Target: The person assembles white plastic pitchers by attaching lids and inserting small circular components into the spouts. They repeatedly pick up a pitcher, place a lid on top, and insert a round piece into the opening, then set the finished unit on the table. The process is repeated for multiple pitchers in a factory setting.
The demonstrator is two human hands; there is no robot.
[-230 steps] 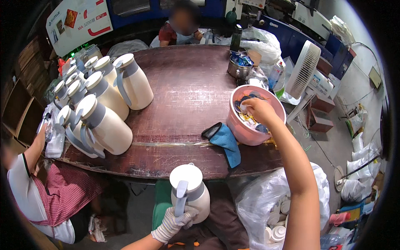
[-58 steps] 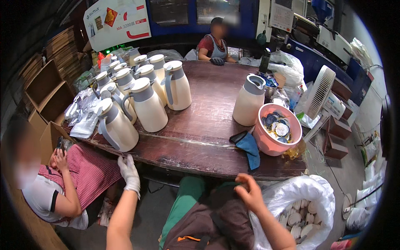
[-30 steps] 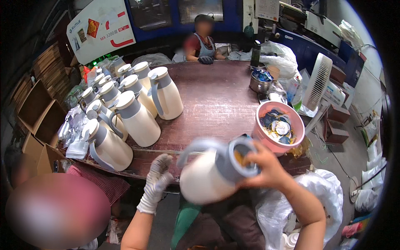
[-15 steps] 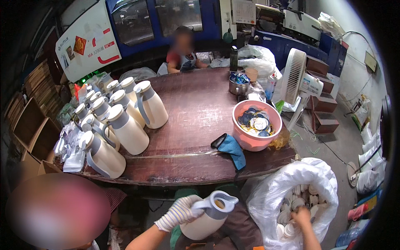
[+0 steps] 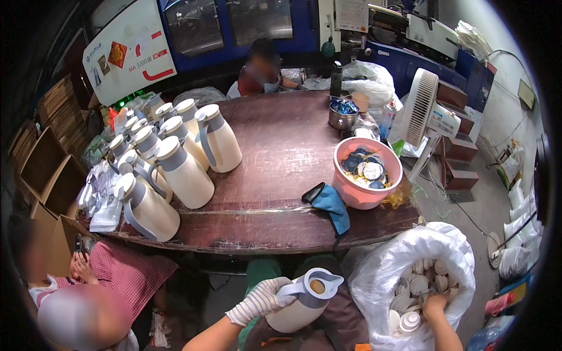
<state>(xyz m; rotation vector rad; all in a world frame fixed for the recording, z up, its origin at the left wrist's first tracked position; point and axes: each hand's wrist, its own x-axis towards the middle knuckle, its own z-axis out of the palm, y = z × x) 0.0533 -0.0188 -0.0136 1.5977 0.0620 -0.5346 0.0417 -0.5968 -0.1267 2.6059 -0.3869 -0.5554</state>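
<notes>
In a striped knit glove, my left hand (image 5: 263, 301) is wrapped around the handle of a cream vacuum jug (image 5: 294, 316) with a grey-blue collar and spout. The jug stands tilted over my lap, its top uncovered, showing a brownish round opening. My bare right hand (image 5: 434, 307) reaches down among white round lids (image 5: 419, 285) in a big clear plastic bag (image 5: 366, 286) at my right. Its fingers are mostly hidden among the lids, so what they hold does not show. One stepped white lid (image 5: 409, 321) lies beside that hand.
Several lidded jugs (image 5: 186, 181) crowd the left of the dark red table (image 5: 275, 134). A pink bucket (image 5: 364, 196) of dark and white discs and a blue cloth (image 5: 329, 207) lie right. A fan (image 5: 419, 105) stands beyond. One person (image 5: 126, 269) sits left, another (image 5: 257, 79) across.
My right hand has moved slightly right among the lids, and its fingers are more hidden. The jug stays in my left hand. The view has shifted, showing more of the person at left.
</notes>
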